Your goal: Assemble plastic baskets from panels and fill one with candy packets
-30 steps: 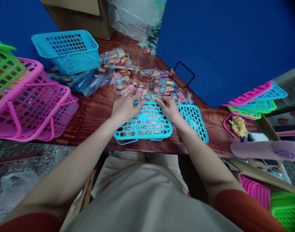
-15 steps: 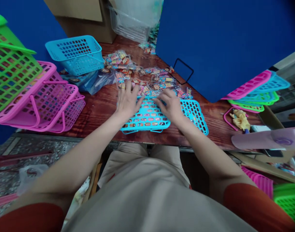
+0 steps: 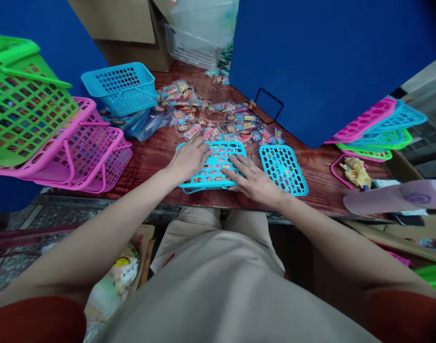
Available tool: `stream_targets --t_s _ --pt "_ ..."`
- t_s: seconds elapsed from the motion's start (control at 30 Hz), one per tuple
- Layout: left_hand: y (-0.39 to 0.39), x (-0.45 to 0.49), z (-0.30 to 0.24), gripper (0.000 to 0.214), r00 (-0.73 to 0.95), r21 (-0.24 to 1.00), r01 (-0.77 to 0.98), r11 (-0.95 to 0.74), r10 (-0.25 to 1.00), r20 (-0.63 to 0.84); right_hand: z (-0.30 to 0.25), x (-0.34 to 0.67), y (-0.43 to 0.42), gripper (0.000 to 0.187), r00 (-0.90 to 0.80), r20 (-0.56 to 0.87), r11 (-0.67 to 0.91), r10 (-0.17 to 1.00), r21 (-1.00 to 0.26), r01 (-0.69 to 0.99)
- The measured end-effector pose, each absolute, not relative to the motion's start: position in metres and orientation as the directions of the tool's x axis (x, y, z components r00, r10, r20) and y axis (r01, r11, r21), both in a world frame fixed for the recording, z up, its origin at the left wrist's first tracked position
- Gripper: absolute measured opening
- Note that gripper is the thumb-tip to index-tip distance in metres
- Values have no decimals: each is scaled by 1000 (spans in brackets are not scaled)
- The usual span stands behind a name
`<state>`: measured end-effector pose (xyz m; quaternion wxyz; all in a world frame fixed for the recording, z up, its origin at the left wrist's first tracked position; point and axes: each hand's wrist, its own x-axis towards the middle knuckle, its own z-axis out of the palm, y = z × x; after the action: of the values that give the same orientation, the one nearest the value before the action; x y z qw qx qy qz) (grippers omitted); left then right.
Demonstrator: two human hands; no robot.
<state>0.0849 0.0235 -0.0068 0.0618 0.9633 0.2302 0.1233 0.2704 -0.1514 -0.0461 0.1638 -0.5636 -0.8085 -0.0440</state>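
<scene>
A flat blue perforated lid (image 3: 218, 162) covers a basket filled with small packets at the near edge of the wooden table (image 3: 150, 152). My left hand (image 3: 189, 157) lies on the lid's left part with its fingers curled over it. My right hand (image 3: 252, 178) rests flat on the lid's right front corner, fingers stretched out. A second blue lid (image 3: 282, 169) lies just to the right of that hand. Several small colourful packets (image 3: 218, 116) are scattered on the table behind the lid.
Pink baskets (image 3: 85, 152) and a green basket (image 3: 21, 109) are stacked at the left. A blue basket (image 3: 121, 85) stands at the back left by a cardboard box (image 3: 132, 28). Coloured lids (image 3: 375, 131) pile up at the right beside a lilac object (image 3: 392, 197).
My right hand has slid from the lid's far edge back to its near right corner. My left hand pulled back slightly onto the lid's left part. The camera has tilted a little.
</scene>
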Motion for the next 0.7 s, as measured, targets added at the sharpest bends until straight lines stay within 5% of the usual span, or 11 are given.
stream_targets --t_s 0.2,0.7 --pt "16 56 -13 65 931 229 311 -922 344 121 -50 268 -153 53 -294 352 356 889 -125 926" --pt "13 50 -14 62 912 271 298 -915 357 203 -60 258 -153 56 -207 424 293 882 -148 945"
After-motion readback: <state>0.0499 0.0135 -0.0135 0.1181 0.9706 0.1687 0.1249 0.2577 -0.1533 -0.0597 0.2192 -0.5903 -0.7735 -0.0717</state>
